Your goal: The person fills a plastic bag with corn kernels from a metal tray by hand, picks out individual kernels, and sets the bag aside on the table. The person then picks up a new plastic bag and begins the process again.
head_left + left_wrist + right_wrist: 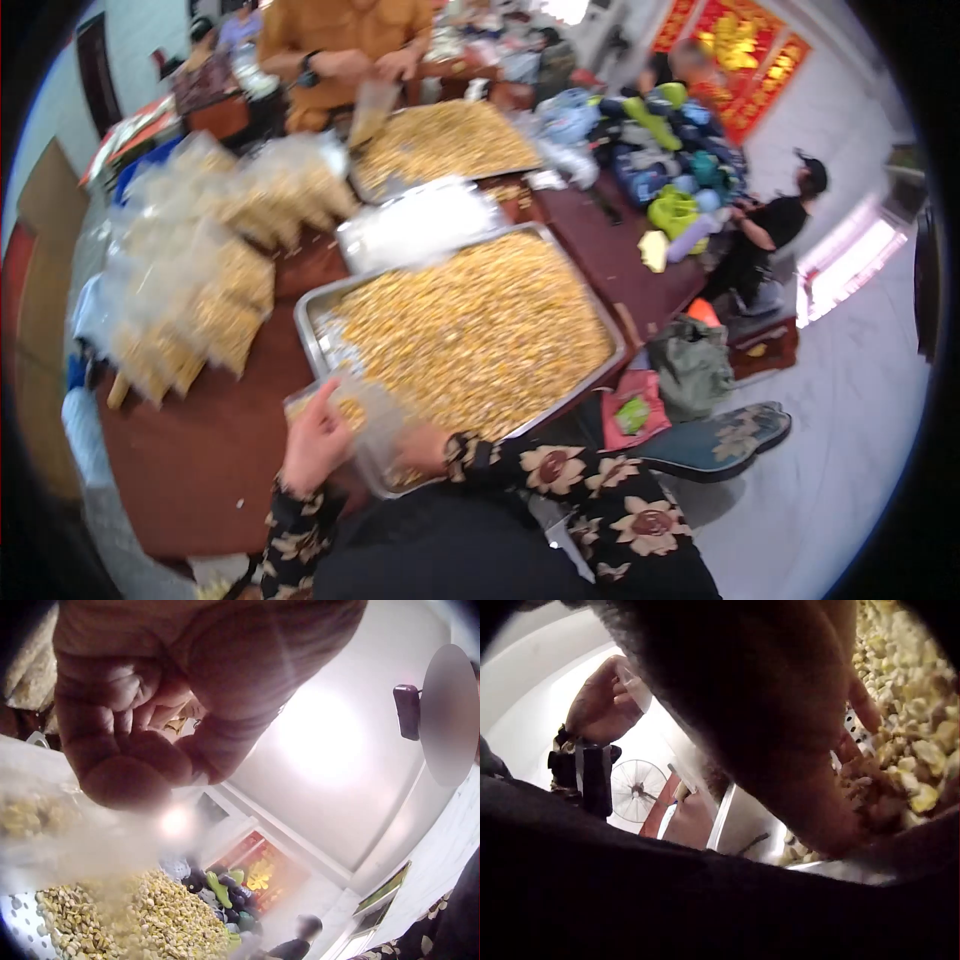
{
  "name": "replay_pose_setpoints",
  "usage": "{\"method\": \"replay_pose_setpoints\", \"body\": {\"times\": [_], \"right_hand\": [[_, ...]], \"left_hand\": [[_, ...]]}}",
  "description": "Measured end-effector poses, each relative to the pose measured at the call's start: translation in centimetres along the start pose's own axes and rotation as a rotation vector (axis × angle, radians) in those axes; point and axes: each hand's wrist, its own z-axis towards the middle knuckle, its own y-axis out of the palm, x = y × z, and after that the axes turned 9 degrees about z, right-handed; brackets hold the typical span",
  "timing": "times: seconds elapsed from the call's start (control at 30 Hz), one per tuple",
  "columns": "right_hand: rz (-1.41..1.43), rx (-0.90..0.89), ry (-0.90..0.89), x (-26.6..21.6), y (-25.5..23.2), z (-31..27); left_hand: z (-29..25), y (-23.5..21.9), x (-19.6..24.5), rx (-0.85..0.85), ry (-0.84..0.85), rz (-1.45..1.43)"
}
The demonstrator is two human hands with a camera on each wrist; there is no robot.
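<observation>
A metal tray (612, 345) holds a broad layer of yellow and pale kernel-like pieces (480, 330). At its near left corner my left hand (315, 435) pinches the edge of a clear plastic bag (375, 430) between thumb and fingers. In the left wrist view the left hand (135, 712) is close above, with the hazy bag below its fingertips. My right hand (425, 450) reaches low into the tray, partly behind the bag. The right wrist view has this right hand (810, 750) down among the pieces (922, 750), its fingertips buried.
Several filled bags (230, 290) stand on the brown table (180, 460) to the left. A white stack of plastic (425, 222) lies beyond the tray. Further back, a person in orange (345, 60) works at a second tray (450, 140). Colourful goods (670, 150) are piled at right.
</observation>
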Motion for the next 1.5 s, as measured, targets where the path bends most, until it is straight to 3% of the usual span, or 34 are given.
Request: {"method": "replay_pose_setpoints", "body": {"times": [0.17, 0.23, 0.27, 0.33, 0.37, 0.47, 0.5, 0.53, 0.6, 0.73, 0.8, 0.9, 0.93, 1.0, 1.1, 1.23, 1.33, 1.4, 1.5], "right_hand": [[-0.012, 0.049, 0.122, 1.3, 2.2, -0.1], [0.178, 0.255, 0.055, 2.1, 2.4, -0.4], [0.173, 0.253, 0.052, 2.5, 2.2, -0.5], [0.318, 0.336, 0.199, 3.2, 1.6, -0.6], [0.533, 0.245, 0.367, 2.6, -0.6, -0.9], [0.597, 0.258, 0.450, 2.7, -4.8, -1.2], [0.784, 0.254, 0.474, 2.3, -6.8, -1.9], [0.782, 0.253, 0.471, 2.5, -7.7, -1.8], [1.139, 0.340, 0.459, 2.7, -8.8, -1.7], [1.284, 0.457, 0.332, -1.9, -14.0, -1.0], [1.275, 0.472, 0.311, -2.6, -13.5, 0.3], [1.077, 0.688, 0.240, -3.7, -11.1, 2.4], [1.078, 0.684, 0.237, -3.9, -11.2, 2.5], [0.725, 0.815, 0.176, -4.7, -11.2, 2.6], [0.621, 0.725, 0.141, -5.7, -12.3, 2.0], [0.683, 0.795, 0.151, -4.9, -11.1, 2.3], [0.667, 0.871, 0.019, -4.2, -10.4, 2.6], [0.628, 0.789, 0.035, -4.4, -11.2, 2.0], [0.749, 0.819, 0.151, -4.0, -12.1, 1.1]], "left_hand": [[0.0, 0.4, 0.2, 0.034, -0.042, -0.060], [-0.1, 0.7, 0.3, 0.041, -0.026, -0.073], [-0.2, 0.8, 0.4, 0.049, -0.022, -0.084], [-0.3, 1.0, 0.4, 0.074, -0.015, -0.026], [-0.2, 1.2, 0.0, 0.081, -0.002, -0.003], [0.0, 1.4, -1.0, 0.090, 0.025, 0.060], [0.1, 1.5, -1.3, 0.090, 0.039, 0.101], [0.2, 1.6, -1.6, 0.094, 0.039, 0.101], [0.2, 1.8, -2.2, 0.101, 0.057, 0.056], [0.1, 2.2, -1.6, 0.099, 0.035, 0.087], [0.1, 2.2, -1.6, 0.109, 0.026, 0.104], [0.6, 1.9, -3.4, 0.067, 0.090, 0.107], [0.5, 1.9, -3.4, 0.072, 0.088, 0.107], [0.5, 1.9, -3.3, 0.074, 0.093, 0.140], [0.7, 2.1, -4.0, 0.075, 0.088, 0.122], [0.3, 2.4, -2.5, 0.109, 0.008, 0.083], [0.2, 2.3, -2.0, 0.127, 0.016, 0.130], [0.2, 2.1, -2.1, 0.096, 0.052, 0.181], [0.2, 2.1, -2.6, 0.122, 0.047, 0.219]]}}
